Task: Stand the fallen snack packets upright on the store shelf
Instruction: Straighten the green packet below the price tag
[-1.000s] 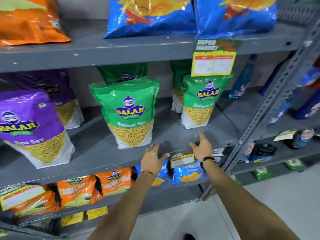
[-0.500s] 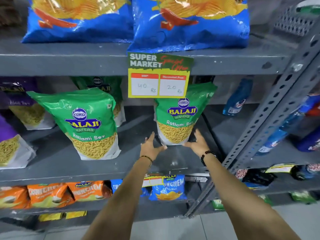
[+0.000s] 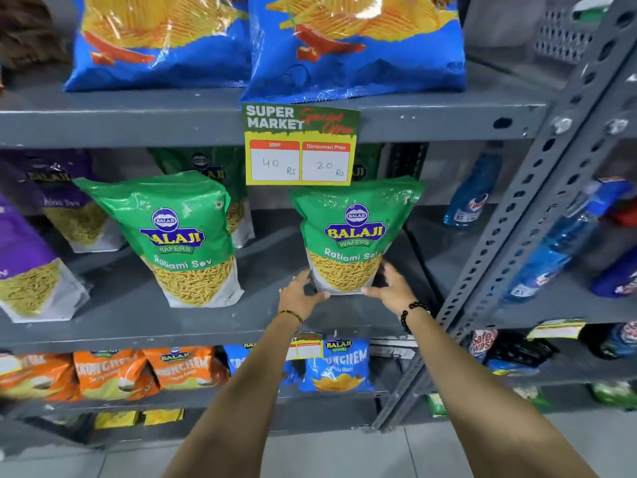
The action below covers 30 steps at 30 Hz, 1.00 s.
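Observation:
A green Ratlami Sev packet [image 3: 351, 229] stands upright on the middle grey shelf [image 3: 206, 326], under the price tag. My left hand [image 3: 299, 296] cups its lower left corner, thumb under the base. On the other side, my right hand [image 3: 391, 288] holds the lower right corner, fingers hidden behind the pack. A second green packet [image 3: 182, 236] stands upright to the left, with more green packs behind both. Purple sev packets [image 3: 24, 270] lean at the far left.
A yellow-green price tag [image 3: 300, 146] hangs from the upper shelf edge, below big blue chip bags [image 3: 355, 43]. Blue spray bottles [image 3: 472, 194] stand right of the slotted upright post [image 3: 517, 219]. Orange and blue small packets [image 3: 337, 363] fill the shelf below.
The view has shifted closer and to the right. Both hands have risen from the shelf's front edge to the right green packet's base and closed on its lower corners.

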Tool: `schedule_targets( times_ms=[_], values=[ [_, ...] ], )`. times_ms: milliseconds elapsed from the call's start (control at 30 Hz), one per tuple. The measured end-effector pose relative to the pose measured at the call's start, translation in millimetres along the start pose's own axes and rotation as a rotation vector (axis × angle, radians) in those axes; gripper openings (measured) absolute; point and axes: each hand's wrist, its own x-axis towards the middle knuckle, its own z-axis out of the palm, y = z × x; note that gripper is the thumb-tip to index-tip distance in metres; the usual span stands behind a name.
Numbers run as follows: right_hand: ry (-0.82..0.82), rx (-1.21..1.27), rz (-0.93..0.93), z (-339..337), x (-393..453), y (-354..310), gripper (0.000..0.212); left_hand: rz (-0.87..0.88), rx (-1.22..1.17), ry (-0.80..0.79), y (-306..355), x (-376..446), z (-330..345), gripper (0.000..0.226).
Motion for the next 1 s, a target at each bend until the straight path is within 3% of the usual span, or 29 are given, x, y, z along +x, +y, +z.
schedule_targets(
  times_ms=[267,467,1000],
  values=[
    [0.0,0.016,-0.026,-0.8,-13.6,1.7,0.088,0.017,0.028,0.005,1.7,-10.1,-2.7,0.064],
    [0.05,-0.023,-0.042,-0.1,-12.8,1.2,0.079,0.011,0.086,0.054,2.3,-6.2,3.6,0.048],
    [0.048,-0.004,-0.042,-0.9,-17.8,-0.7,0.073,0.016,0.023,0.092,-1.8,-4.3,6.3,0.05]
  ],
)
